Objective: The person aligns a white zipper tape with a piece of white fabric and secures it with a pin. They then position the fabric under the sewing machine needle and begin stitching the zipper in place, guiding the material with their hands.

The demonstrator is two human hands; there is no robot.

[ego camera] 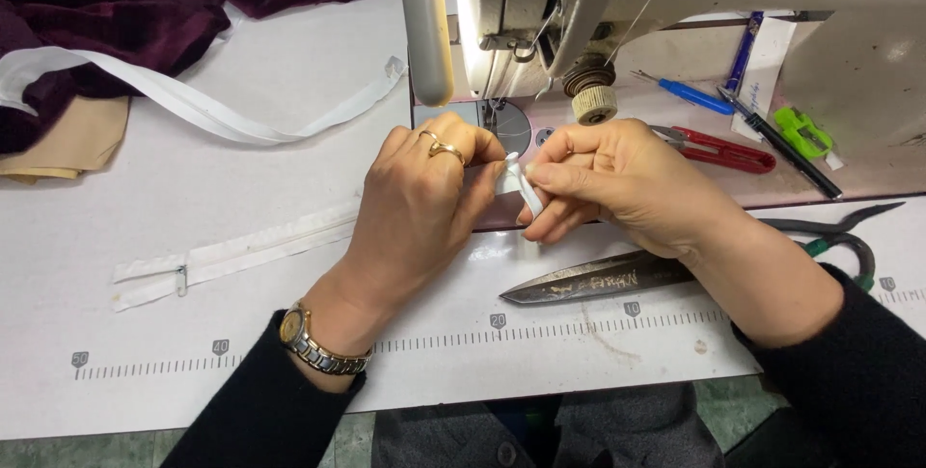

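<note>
While both of my hands meet just before the sewing machine (pixel 540 5), I note the left hand (pixel 420 207) and right hand (pixel 617 178) each pinching the small white zipper end (pixel 526 193), which sits between their fingertips. Under my right wrist lie large shears (pixel 598 280); left of the grip, the white zipper (pixel 231 256) lies flat.
</note>
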